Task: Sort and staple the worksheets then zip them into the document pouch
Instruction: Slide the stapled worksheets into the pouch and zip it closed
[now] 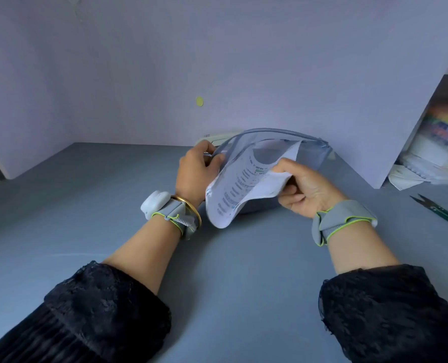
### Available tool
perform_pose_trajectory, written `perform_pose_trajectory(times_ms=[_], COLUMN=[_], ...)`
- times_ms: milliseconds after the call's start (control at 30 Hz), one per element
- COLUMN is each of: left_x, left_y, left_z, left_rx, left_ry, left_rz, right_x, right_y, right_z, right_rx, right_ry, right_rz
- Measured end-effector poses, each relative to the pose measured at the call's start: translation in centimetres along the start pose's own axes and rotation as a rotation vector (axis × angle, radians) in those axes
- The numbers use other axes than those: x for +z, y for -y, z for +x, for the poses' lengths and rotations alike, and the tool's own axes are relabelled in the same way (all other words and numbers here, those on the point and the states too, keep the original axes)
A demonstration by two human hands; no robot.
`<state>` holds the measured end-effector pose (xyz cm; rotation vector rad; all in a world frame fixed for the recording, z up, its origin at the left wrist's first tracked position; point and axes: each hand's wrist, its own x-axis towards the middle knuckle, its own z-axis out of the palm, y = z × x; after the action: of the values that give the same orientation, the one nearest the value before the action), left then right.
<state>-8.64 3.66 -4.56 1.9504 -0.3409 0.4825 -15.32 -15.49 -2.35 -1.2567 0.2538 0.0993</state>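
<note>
One worksheet bundle point(246, 179), lengthwise into pouch point(312, 155)

One pouch point(312, 153), one sheaf point(239, 188), two hands point(194, 172) point(305, 191)

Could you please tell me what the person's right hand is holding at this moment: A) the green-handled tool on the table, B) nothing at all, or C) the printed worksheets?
C: the right hand pinches the bent worksheets at the mouth of the document pouch, whose edge the left hand grips.
</note>
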Motion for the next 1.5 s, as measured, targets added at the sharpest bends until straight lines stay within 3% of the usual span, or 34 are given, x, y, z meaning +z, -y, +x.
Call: perform_pose_trajectory(times_ms=[133, 233, 267, 400, 600, 733, 867, 1000, 1067, 1200, 1267, 1367, 1500], left_x=[0.2, -0.2, -0.4, -0.9, -0.4, -0.4, 0.5, -0.1, -0.6, -0.4, -0.1, 0.2, 0.1], left_y=[-0.7, -0.9, -0.9, -0.7, 0.1, 0.6, 0.0, 0.3, 0.9, 1.0, 0.6, 0.6, 0.5], left_z=[-0.5, -0.5, -0.4, -0.4, -0.6, -0.4, -0.6, -0.3, -0.1, -0.3, -0.5, -0.5, -0.3], left_rx=[0.056, 0.114, 0.144, 0.268, 0.344, 0.229, 0.156, 0.119, 0.098, 0.120, 0.144, 0.136, 0.093], left_ry=[0.089, 0.109, 0.121, 0.193, 0.290, 0.264, 0.200, 0.029, 0.022, 0.014, -0.010, -0.007, -0.008], left_rz=[-0.025, 0.003, 0.039, 0.333, 0.678, 0.570, 0.316, 0.425, 0.456, 0.438, 0.413, 0.413, 0.366], right_x=[-0.2, -0.7, -1.0, -1.9, -0.8, -0.4, 0.2, -0.5, -0.9, -0.4, 0.0, -0.1, -0.6], right_y=[-1.1, -1.1, -0.9, -0.1, -0.4, -0.9, -1.8, -1.0, -1.1, -2.2, -2.3, -2.0, -2.0], right_z=[0.8, 1.3, 1.5, 2.2, 1.1, 2.2, 2.5, 2.6, 2.7, 3.3, 3.3, 3.2, 3.0], right_rx=[0.098, 0.026, -0.014, -0.040, -0.050, -0.217, -0.291, -0.220, -0.210, -0.264, -0.307, -0.314, -0.175], right_ry=[-0.094, -0.259, -0.297, -0.330, -0.159, -0.423, -0.495, -0.431, -0.463, -0.688, -0.790, -0.866, -0.837], right_rz=[-0.200, -0.485, -0.468, 0.001, 0.106, -0.026, -0.162, 0.292, 0.373, -0.037, -0.129, -0.075, 0.061])
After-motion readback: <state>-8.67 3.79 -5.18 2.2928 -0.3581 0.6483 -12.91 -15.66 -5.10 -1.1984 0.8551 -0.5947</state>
